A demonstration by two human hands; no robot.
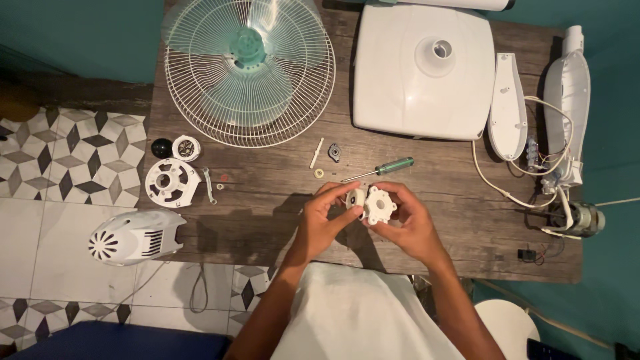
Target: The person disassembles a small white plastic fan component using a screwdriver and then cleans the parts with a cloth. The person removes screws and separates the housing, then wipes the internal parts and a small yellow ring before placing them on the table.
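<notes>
Head view shows both of my hands over a dark wooden table (267,200), and I go from left to right. Far to the left of my fingers, at the table edge, lies a white motor cover (137,237) with vent slots. Above it sit a white round plate (172,181) with holes, a black knob (161,147) and a small white cap (186,147). Up and left from my fingers lies the fan grille (250,80) with the pale green blades (248,57) resting on it.

My left hand (320,223) has its fingers closed on a small white round part (356,198). My right hand (410,227) has its fingers clamped on a white gear-shaped piece (380,205). The two parts touch each other between my hands, held just above the table, near my body.

Just above my fingers lies a screwdriver (380,169) with a green handle. Further up stands the white square fan base (423,70). Far to the right are a long white housing (508,107), white cables (507,193) and a small motor (581,219).
</notes>
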